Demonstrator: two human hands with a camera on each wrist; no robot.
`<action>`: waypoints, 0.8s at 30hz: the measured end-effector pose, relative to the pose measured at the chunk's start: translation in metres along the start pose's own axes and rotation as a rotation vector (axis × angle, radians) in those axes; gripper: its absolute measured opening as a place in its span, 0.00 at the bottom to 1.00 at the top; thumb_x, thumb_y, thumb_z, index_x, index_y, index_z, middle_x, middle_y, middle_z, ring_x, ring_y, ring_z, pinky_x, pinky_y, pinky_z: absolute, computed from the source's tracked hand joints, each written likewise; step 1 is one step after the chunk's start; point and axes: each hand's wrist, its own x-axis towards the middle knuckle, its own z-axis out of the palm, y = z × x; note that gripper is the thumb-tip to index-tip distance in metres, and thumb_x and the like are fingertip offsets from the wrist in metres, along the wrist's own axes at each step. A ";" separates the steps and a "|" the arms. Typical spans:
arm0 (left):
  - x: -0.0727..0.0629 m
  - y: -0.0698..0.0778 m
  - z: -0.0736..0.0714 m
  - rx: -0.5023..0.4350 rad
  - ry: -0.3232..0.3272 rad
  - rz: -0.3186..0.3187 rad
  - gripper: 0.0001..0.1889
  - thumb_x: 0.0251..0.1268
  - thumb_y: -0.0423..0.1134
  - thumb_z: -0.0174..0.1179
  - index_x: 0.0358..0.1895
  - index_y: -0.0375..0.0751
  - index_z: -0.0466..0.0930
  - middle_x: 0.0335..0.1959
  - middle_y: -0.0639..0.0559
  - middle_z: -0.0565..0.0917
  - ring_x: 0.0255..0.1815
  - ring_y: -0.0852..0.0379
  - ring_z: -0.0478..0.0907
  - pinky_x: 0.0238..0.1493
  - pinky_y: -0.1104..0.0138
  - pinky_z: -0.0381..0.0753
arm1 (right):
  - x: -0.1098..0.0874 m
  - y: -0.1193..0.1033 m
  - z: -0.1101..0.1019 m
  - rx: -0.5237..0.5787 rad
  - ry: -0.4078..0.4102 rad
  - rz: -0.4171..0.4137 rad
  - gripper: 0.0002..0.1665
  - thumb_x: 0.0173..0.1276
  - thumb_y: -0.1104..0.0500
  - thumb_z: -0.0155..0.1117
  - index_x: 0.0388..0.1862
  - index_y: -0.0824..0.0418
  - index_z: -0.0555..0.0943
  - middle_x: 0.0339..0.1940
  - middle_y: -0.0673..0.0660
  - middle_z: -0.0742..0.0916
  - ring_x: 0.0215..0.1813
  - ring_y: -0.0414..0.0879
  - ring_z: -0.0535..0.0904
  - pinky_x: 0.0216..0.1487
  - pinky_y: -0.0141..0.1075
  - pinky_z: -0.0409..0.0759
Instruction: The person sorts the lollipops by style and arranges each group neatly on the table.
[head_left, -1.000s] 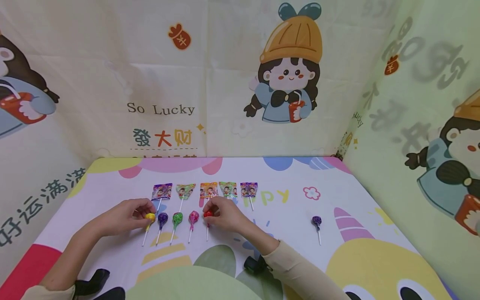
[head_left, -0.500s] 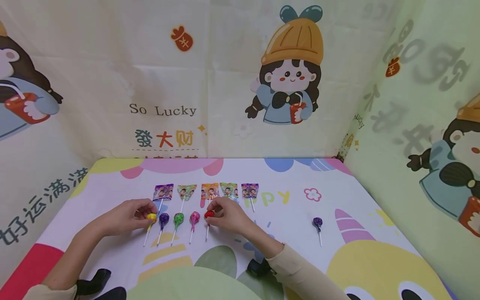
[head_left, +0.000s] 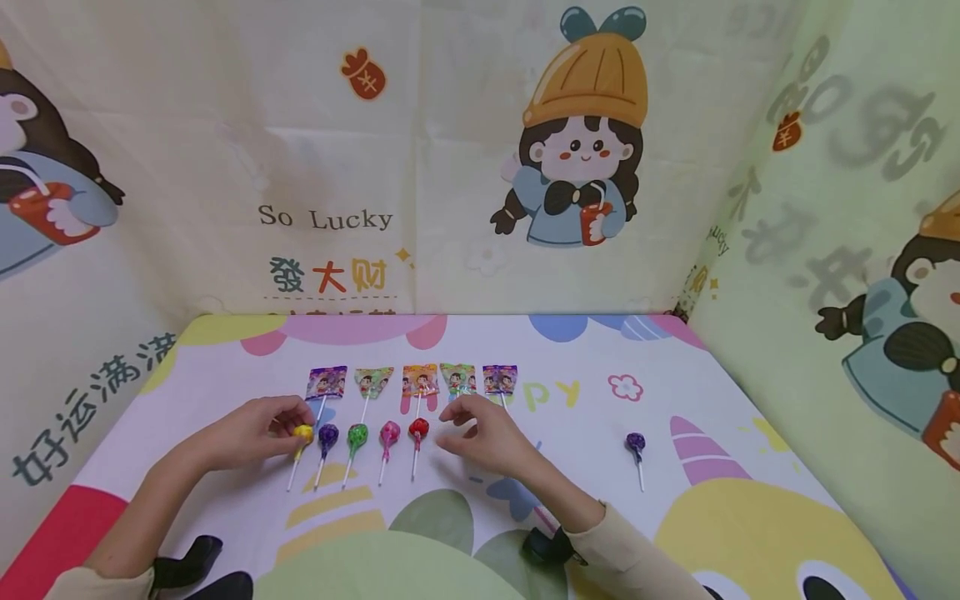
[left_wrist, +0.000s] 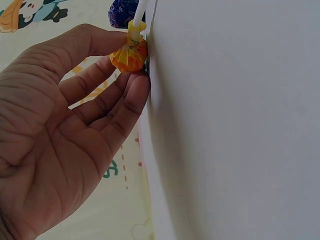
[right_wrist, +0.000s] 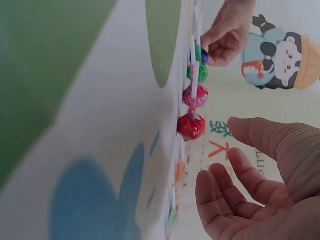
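With thumb and fingers, my left hand pinches the head of a yellow lollipop at the left end of the near row. Beside it lie a dark purple lollipop, a green lollipop, a pink lollipop and a red lollipop, sticks toward me. Just right of the red one, my right hand is held with thumb and fingers apart and nothing between them. In the right wrist view, the red lollipop's head shows beyond my fingertips.
Behind the near row lie several flat-wrapped lollipops, among them an orange one and a purple one at the right end. Another dark purple lollipop lies apart on the right. Printed cloth walls stand behind the table.
My right hand has let go of the red lollipop and moved a little to the right with its fingers spread. My left hand stays on the yellow lollipop.
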 end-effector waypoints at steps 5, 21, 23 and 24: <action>0.001 0.000 0.001 -0.004 0.002 -0.016 0.13 0.61 0.36 0.71 0.45 0.41 0.80 0.34 0.54 0.79 0.38 0.54 0.74 0.38 0.71 0.81 | -0.010 0.001 -0.010 0.017 0.023 -0.011 0.17 0.65 0.59 0.74 0.49 0.65 0.81 0.49 0.60 0.86 0.54 0.56 0.81 0.50 0.43 0.86; 0.001 0.001 0.000 0.003 0.007 -0.020 0.13 0.62 0.37 0.72 0.46 0.41 0.79 0.35 0.54 0.79 0.39 0.55 0.74 0.38 0.71 0.80 | -0.032 0.016 -0.031 0.006 0.060 -0.018 0.17 0.65 0.59 0.75 0.48 0.65 0.81 0.47 0.61 0.86 0.52 0.58 0.81 0.50 0.43 0.86; 0.001 0.001 0.001 0.004 0.005 -0.021 0.13 0.61 0.37 0.72 0.46 0.40 0.79 0.35 0.54 0.79 0.39 0.54 0.74 0.38 0.71 0.80 | -0.034 0.019 -0.034 0.001 0.069 -0.010 0.17 0.65 0.59 0.75 0.48 0.65 0.81 0.47 0.61 0.86 0.52 0.58 0.81 0.50 0.43 0.86; 0.001 0.001 0.001 0.005 0.005 -0.021 0.13 0.61 0.36 0.72 0.46 0.40 0.79 0.35 0.54 0.79 0.39 0.54 0.74 0.38 0.71 0.80 | -0.035 0.020 -0.036 -0.001 0.075 -0.006 0.17 0.65 0.59 0.75 0.48 0.65 0.81 0.47 0.61 0.86 0.52 0.59 0.81 0.51 0.43 0.86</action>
